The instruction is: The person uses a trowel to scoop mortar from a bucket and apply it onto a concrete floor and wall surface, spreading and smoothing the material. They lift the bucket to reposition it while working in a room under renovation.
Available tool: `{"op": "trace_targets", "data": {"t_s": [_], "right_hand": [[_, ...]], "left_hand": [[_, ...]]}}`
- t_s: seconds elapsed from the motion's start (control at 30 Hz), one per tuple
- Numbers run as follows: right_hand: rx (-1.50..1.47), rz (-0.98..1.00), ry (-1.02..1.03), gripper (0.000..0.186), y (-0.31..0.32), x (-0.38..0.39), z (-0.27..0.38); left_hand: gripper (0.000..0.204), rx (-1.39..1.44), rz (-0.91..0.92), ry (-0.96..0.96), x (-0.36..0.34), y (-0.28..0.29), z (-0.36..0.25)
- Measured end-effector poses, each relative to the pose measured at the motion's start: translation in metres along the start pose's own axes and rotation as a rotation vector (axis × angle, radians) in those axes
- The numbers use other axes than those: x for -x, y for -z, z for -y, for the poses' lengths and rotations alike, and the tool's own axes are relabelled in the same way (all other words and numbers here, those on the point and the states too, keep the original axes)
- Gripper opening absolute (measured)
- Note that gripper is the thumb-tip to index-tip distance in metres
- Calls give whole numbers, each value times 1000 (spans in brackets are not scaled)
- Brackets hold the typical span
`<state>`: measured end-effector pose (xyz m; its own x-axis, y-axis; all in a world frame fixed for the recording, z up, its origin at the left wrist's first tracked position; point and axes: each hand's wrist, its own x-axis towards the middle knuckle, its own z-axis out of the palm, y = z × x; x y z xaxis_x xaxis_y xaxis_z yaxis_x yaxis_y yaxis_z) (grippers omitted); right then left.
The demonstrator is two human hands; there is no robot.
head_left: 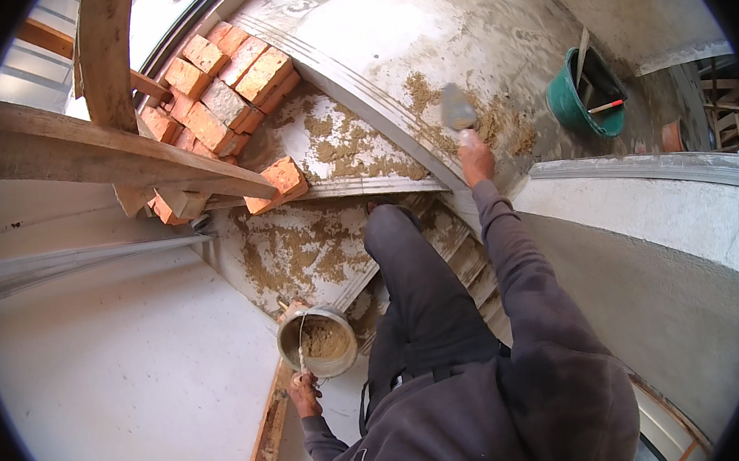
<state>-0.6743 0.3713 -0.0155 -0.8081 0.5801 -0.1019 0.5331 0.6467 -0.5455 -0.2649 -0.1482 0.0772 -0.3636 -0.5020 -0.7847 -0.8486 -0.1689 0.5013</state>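
- My right hand [477, 160] is stretched forward, and its fingers are closed together around the handle of a trowel [459, 109].
- The trowel points away from my body, with the grey blade above the upper floor [364, 29]; I cannot tell if the blade is touching this surface.
- On both sides of the blade I see brown mortar patches [512, 126], rough and uneven.
- My left hand [305, 393] is low, near my left side, and it is clamped on the thin handle of a round bucket [339, 366].
- The bucket is open toward my camera, and inside it lies brown mortar [324, 336]; the handle crosses over its mouth.
- The exact position of each left finger is too small for me to tell.
- Farther to the right of the trowel, well apart from it, stands a green tub [564, 101], in which a wooden stick [582, 55] and a slim red-tipped tool [607, 106] are leaning.
- Ahead on the left there is a stack of orange bricks [225, 103], and one single brick [277, 185] lies nearer to me, beside the end of a wooden beam [115, 150].
- Between the single brick and the bucket, the lower landing [231, 240] carries more mortar smears.
- My bent leg [419, 265] is between my two arms.
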Motion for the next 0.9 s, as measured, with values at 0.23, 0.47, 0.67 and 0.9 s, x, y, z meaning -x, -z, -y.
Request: {"op": "trace_targets", "data": {"t_s": [0.23,0.47,0.67,0.9], "right_hand": [[-533,-46,-546,48,18,-8,-15],[-728,185,-537,54,14,104,17],[-779,50,-578,48,19,70,-16],[-796,-10,-597,42,29,61,-5]], "left_hand": [[27,27,-17,9,-8,-2,5],[26,12,47,-28,-23,2,10],[28,-15,42,-15,-20,3,-1],[27,-44,43,0,-26,5,2]]}}
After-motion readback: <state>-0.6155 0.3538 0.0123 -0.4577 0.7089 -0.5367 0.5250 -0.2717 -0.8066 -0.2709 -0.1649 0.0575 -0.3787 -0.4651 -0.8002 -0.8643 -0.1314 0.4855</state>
